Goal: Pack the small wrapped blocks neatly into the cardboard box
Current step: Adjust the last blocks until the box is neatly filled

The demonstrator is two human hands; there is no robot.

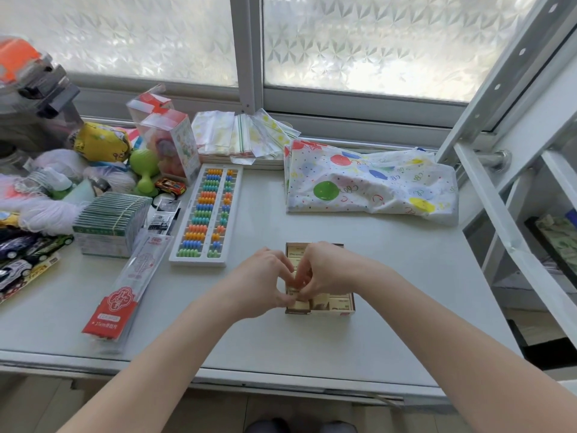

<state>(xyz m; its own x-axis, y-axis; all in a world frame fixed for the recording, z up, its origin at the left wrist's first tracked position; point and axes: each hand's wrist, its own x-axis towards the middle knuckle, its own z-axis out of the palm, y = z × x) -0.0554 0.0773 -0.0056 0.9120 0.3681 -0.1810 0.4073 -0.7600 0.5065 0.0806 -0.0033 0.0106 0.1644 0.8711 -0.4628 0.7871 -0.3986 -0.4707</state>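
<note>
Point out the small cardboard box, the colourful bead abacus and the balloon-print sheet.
Small cardboard box (342,309): head view, near front wall.
Colourful bead abacus (204,214): head view, middle bead rows.
Balloon-print sheet (368,185): head view, centre of sheet.

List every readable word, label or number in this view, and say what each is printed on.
Nothing can be quoted with confidence.
Red-ended clear packet: white print, too blurred.
Green-edged stack of packs: label print too small.
Wrapped blocks in the cardboard box: faint print, illegible.
Black-and-white cards: unreadable.
</note>
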